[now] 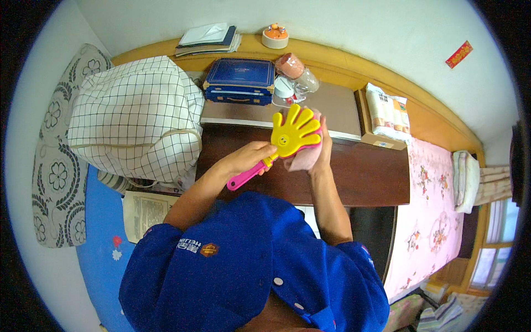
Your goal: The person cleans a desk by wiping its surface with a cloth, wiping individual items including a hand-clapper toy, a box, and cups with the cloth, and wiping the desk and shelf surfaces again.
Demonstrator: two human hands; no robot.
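Observation:
A plastic hand clapper [293, 135] with a yellow hand shape, a smiling face on its palm and a pink handle is held up over the dark wooden table. My left hand [252, 157] grips it at the base of the handle, the thumb on the yellow neck. Behind and to the right of the clapper, my right hand [325, 143] holds a pale pink cloth [308, 159] against its back and edge. Most of the right fingers are hidden by the cloth and the clapper.
Behind the dark tabletop [365, 174] stand a blue case [239, 76], a white round object [284, 87], plastic-wrapped items [296, 70] and a cardboard box [383, 140] with a packet [388, 112]. A large checked cloth bundle [135, 116] lies left, a pink floral cover [431, 207] right.

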